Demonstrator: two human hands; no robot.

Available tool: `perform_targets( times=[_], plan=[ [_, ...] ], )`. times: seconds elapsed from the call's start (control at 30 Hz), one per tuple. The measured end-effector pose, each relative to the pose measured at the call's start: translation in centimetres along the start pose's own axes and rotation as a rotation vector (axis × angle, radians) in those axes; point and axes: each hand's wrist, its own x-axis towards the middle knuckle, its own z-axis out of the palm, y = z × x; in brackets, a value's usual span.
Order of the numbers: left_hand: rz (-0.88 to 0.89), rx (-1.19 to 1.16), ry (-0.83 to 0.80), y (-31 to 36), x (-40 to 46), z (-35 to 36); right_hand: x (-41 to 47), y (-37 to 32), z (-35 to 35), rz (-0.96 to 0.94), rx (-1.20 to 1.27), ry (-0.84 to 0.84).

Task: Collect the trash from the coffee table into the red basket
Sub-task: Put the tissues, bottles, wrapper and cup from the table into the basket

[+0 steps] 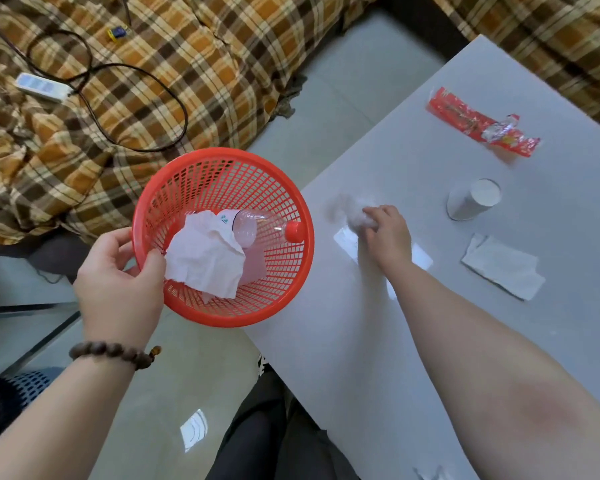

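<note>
My left hand [118, 282] grips the rim of the red basket [291, 188], held beside the left edge of the grey coffee table [361, 341]. Inside the basket lie a crumpled white tissue [205, 261] and a clear plastic bottle [257, 230] with a red cap. My right hand [387, 233] is closed around a blurred white crumpled tissue [352, 209] just above the table near its left edge. On the table rest a red snack wrapper [478, 121], a white paper cup [473, 200] on its side and a flat white napkin [503, 266].
A sofa with a brown plaid cover [84, 116] lies at the left and back, carrying a white power strip [42, 86] and a black cable [136, 98]. The tiled floor [187, 375] and my dark-trousered legs [257, 438] are below. A small white scrap [433, 474] sits at the table's near edge.
</note>
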Motion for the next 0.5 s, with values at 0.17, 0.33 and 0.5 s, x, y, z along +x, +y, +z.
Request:
perform_targets(
  times=[0.17,0.33,0.5],
  plan=[
    [-0.018,0.042,-0.072,1.5,-0.6,-0.3,-3.6,-4.6,-4.6,-0.048,0.159,0.118],
    [0.039,0.02,-0.148,4.6,-1.7,-0.4,-8.5,-11.5,-10.2,-0.201,0.256,0.323],
    [0.093,-0.066,-0.244,8.3,-3.7,-0.9,-13.3,-17.3,-12.1,-0.335,0.243,0.281]
  ],
)
